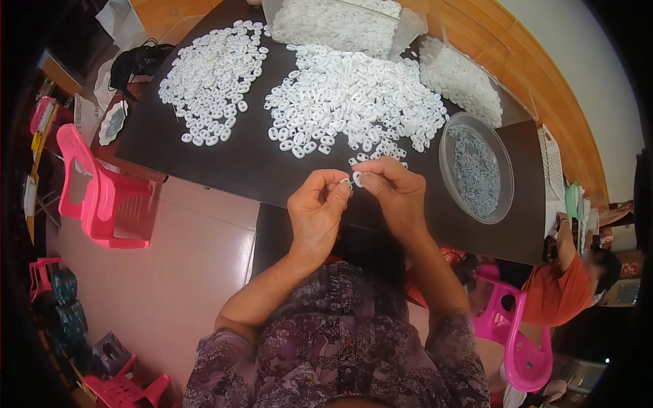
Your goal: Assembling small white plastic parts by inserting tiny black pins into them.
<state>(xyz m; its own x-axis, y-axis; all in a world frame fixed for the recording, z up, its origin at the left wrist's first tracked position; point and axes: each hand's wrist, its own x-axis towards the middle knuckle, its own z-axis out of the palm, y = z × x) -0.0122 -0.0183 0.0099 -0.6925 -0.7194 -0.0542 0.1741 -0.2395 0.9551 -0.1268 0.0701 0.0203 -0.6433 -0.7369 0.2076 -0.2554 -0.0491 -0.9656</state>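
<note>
Both my hands meet over the near edge of a dark table (235, 163). My left hand (314, 216) pinches a small white plastic piece (345, 182) between thumb and fingers; its full shape is partly hidden. Close beside it, my right hand (403, 194) grips a white oval plastic piece (357, 179) with its fingertips. Whether the two pieces touch I cannot tell. Just beyond my hands spreads a large heap of white two-holed oval pieces (347, 98). A smaller heap of similar pieces (211, 81) lies to the left.
Right of my hands stands a round clear tray (443, 166) with small grey screw-like parts. Clear bags of white pieces (333, 24) lie at the back. A pink chair (102, 194) is at left, another pink chair (527, 360) at right, near a person in orange (558, 292).
</note>
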